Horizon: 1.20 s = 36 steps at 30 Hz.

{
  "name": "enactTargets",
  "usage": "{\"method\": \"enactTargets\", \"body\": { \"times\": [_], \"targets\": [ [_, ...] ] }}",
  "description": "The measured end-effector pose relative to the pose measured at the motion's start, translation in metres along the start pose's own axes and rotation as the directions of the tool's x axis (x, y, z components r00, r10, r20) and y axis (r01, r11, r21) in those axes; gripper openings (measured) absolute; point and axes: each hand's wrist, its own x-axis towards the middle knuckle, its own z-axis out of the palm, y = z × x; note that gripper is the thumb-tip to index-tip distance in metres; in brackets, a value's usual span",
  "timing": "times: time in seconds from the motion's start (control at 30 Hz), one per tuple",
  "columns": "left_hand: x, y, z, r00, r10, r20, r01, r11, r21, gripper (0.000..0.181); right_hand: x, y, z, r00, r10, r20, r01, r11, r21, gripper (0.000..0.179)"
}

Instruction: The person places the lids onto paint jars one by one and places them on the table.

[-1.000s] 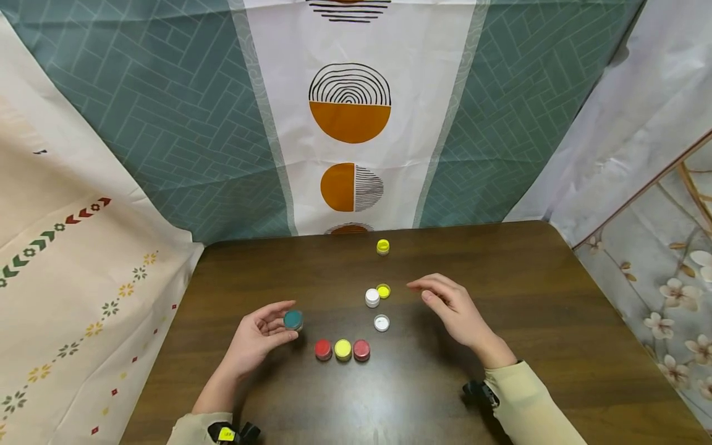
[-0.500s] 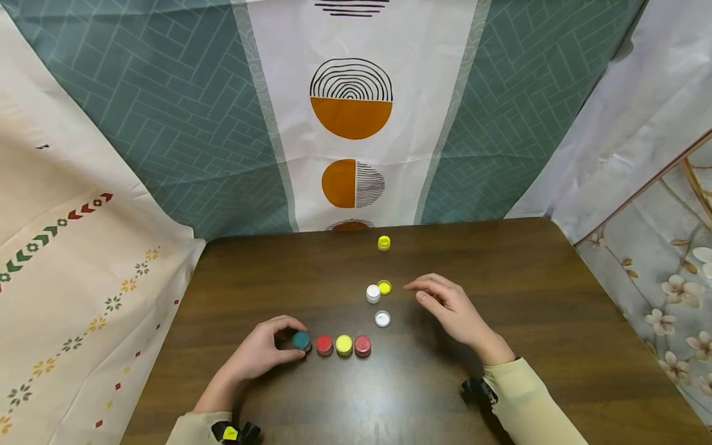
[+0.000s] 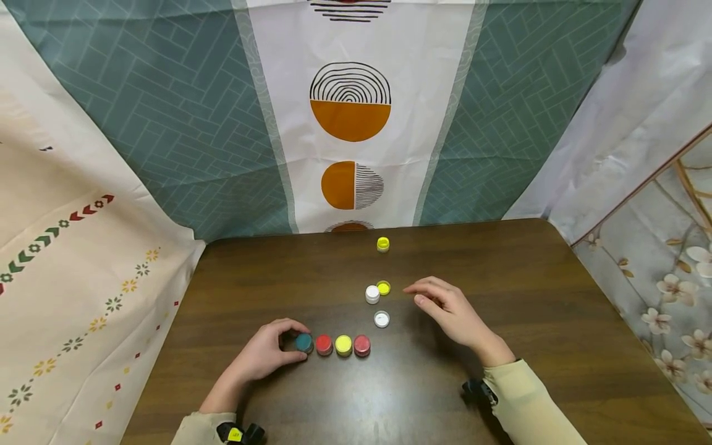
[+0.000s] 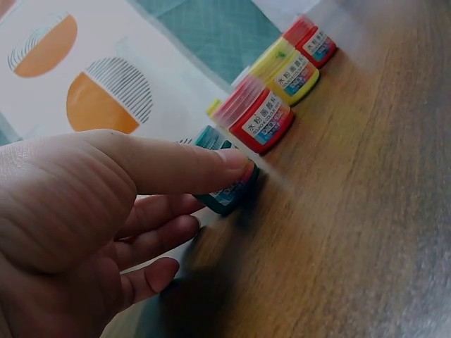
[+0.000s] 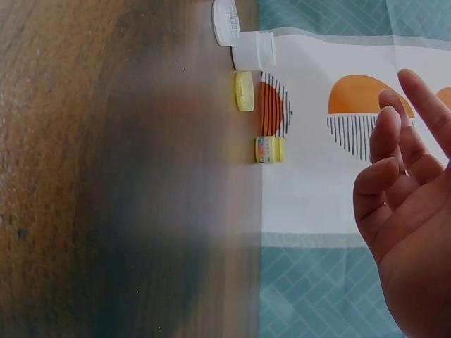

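Observation:
My left hand (image 3: pixel 261 353) pinches a small teal paint jar (image 3: pixel 304 343) between thumb and fingers. That jar stands on the table at the left end of a row, beside a red paint jar (image 3: pixel 324 345), a yellow one (image 3: pixel 343 346) and a darker red one (image 3: pixel 362 346). In the left wrist view, the thumb (image 4: pixel 229 160) lies across the teal jar's label. My right hand (image 3: pixel 450 312) hovers over the table with loosely bent fingers and holds nothing. Nearest to it are a yellow lid (image 3: pixel 384 288) and a white paint jar (image 3: pixel 372 295).
A white lid (image 3: pixel 381 319) lies between the white jar and the row. Farther back stands a yellow jar (image 3: pixel 383 245), seemingly lidless. The brown table (image 3: pixel 267 266) ends at a patterned cloth (image 3: pixel 356 123) hanging behind it.
My left hand has brought the teal jar down and rightward onto the table, into line with the other three. The right hand has shifted only slightly left.

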Motion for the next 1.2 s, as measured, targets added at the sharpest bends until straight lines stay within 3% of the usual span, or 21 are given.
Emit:
{"method": "enactTargets", "body": {
  "times": [0.27,0.4,0.5,0.6,0.7,0.83,0.97,1.07,1.2],
  "targets": [
    [0.0,-0.002,0.0,1.0,-0.002,0.029,0.002,1.0,-0.006,0.046,-0.001,-0.001,0.002,0.999,0.03,0.012,-0.03,1.0,-0.004,0.024],
    [0.002,0.001,-0.007,0.999,0.017,0.042,-0.015,0.999,-0.032,0.057,0.0,-0.001,0.002,0.997,0.067,0.028,-0.066,0.997,-0.03,0.024],
    [0.011,0.008,-0.014,0.999,0.017,0.028,-0.016,0.998,-0.055,0.06,0.001,0.001,0.003,0.992,0.11,0.055,-0.106,0.992,-0.072,0.026],
    [0.029,0.023,-0.016,1.0,-0.001,0.003,0.002,0.995,-0.1,0.059,0.001,0.004,0.005,0.983,0.16,0.09,-0.148,0.981,-0.124,0.031],
    [0.056,0.041,-0.01,0.999,-0.043,-0.02,0.039,0.986,-0.164,0.058,0.001,0.007,0.008,0.972,0.202,0.118,-0.182,0.97,-0.161,0.035],
    [0.097,0.067,0.011,0.993,-0.11,-0.036,0.102,0.978,-0.185,0.056,0.001,0.01,0.012,0.962,0.247,0.118,-0.222,0.956,-0.189,0.034],
    [0.129,0.084,0.038,0.989,-0.145,-0.005,0.144,0.982,-0.127,0.055,0.001,0.01,0.013,0.955,0.282,0.093,-0.257,0.942,-0.216,0.033],
    [0.142,0.09,0.054,0.986,-0.167,0.009,0.167,0.982,-0.088,0.052,0.002,0.01,0.013,0.95,0.298,0.094,-0.271,0.936,-0.223,0.033],
    [0.148,0.094,0.065,0.978,-0.21,0.004,0.21,0.974,-0.086,0.047,0.003,0.008,0.014,0.946,0.299,0.124,-0.268,0.938,-0.219,0.033]
  ]
}}
